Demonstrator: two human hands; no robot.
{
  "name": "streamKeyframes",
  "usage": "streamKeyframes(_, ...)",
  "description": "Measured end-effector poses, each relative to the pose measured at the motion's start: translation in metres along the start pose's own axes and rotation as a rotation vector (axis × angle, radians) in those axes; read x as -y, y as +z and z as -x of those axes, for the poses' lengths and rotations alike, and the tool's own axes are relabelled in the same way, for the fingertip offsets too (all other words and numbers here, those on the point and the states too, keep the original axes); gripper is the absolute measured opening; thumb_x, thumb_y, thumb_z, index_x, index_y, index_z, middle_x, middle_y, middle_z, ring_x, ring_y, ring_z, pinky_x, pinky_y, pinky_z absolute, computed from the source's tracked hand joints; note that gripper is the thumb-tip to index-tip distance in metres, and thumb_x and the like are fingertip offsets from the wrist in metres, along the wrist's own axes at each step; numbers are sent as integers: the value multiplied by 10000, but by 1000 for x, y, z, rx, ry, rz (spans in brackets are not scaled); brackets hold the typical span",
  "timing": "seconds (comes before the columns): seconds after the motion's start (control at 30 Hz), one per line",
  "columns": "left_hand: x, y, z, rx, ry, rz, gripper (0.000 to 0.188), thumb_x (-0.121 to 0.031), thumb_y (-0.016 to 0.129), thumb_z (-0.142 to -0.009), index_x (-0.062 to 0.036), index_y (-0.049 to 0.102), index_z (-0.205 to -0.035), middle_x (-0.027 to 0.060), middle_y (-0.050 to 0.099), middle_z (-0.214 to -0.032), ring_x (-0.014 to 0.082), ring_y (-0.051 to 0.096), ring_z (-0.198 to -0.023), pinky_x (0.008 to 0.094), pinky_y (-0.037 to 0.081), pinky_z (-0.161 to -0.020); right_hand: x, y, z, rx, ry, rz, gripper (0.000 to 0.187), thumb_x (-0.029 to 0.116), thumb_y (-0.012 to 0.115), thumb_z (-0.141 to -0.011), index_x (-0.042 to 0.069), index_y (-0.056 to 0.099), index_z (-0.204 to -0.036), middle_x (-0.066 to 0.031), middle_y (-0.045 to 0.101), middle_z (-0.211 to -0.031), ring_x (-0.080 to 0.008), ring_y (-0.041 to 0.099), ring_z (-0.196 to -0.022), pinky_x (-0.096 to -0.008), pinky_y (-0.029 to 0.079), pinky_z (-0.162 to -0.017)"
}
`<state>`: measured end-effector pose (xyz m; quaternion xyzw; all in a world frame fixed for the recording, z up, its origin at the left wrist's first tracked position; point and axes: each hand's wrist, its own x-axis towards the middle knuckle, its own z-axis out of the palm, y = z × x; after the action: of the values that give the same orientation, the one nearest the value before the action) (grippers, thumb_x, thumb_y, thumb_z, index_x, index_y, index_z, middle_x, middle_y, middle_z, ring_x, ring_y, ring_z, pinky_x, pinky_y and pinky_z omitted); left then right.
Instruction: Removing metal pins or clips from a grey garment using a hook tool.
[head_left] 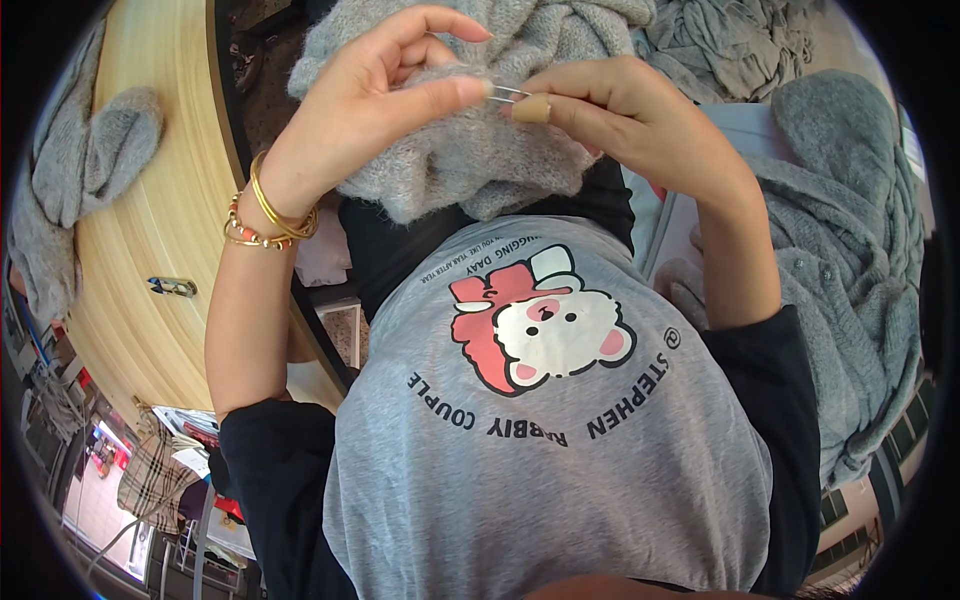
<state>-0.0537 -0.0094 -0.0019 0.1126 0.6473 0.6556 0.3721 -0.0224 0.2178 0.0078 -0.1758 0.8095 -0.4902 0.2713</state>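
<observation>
Nearest, a grey T-shirt [560, 470] with a cartoon bear print, worn over black sleeves. Above it, a grey fuzzy knitted garment [470, 160] bunched in the lap. Left hand [385, 95], gold and beaded bangles [268, 215] at the wrist, fingers closed together, pinching a fold of the knit between thumb and forefinger. Right hand [620, 115] just beside it, a tan thimble [532, 108] on one fingertip, fingers clamped on a thin metal needle [508, 94]. Needle lying between the two hands, its tip touching the pinched knit at the left thumb. Further left, a curved wooden tabletop [160, 230] bearing a grey knitted piece [90, 160] and a small metal clip [172, 287]. Right and far, more heaped grey knitwear [850, 250].
</observation>
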Motion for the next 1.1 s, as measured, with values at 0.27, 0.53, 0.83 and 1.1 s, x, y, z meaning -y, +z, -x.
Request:
streamKeyframes(0.27, -5, 8, 1, -161, -35, -53, 343, 19, 659, -834, -18, 519, -1145, -11, 600, -846, 40, 557, -728, 169, 444, -642, 16, 1, -4, -121, -138, 421, 180, 99, 554, -883, 8, 661, -995, -98, 537, -588, -162, 500, -509, -291, 405, -502)
streamKeyframes(0.53, 53, -14, -46, 495, 928, 327, 235, 84, 572, -848, -46, 486, -1024, -21, 553, -856, 30, 519, -751, 169, 423, -662, 19, -3, -12, -29, -42, 475, 188, 73, 555, -864, 13, 666, -1003, -132, 618, -673, -241, 558, -543, -332, 435, -546)
streamKeyframes(0.83, -2, 3, 0, -96, -108, 326, 277, 114, 560, -834, -41, 473, -1046, -29, 525, -815, 42, 514, -727, 165, 419, -658, 30, -6, -15, -48, -220, 676, 86, 57, 541, -790, -19, 543, -830, -192, 610, -753, -361, 624, -746, -419, 496, -641)
streamKeyframes(1.1, 4, -8, 9, -211, 81, 4, 186, 28, 616, -842, -23, 527, -998, -32, 547, -759, 15, 453, -626, 156, 334, -544, 20, 9, -15, -224, -318, 711, 212, 77, 577, -819, 12, 610, -1018, -138, 638, -814, -307, 631, -698, -363, 504, -621)
